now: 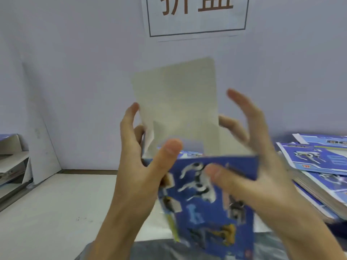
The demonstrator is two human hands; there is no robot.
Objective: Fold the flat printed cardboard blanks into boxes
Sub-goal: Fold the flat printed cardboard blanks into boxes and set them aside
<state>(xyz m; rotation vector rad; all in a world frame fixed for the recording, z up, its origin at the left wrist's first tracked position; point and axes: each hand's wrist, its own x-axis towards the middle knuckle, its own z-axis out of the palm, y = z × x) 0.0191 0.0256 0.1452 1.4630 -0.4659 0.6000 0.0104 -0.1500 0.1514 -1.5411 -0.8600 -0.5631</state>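
Note:
I hold a blue printed cardboard box [210,199], partly formed, upright in front of me; robot-dog pictures show on its near face. Its plain grey lid flap [176,98] stands straight up, inner side toward me. My left hand [139,160] grips the box's left edge, thumb pressed on the near top rim, fingers behind. My right hand [249,160] is at the right side, thumb on the blue face, fingers spread and blurred beside the flap.
A stack of flat blue printed blanks [319,166] lies on the table at the right. Folded boxes [11,158] sit at the far left by a white wall panel. A sign [197,15] hangs on the wall ahead. The white table [56,207] runs below.

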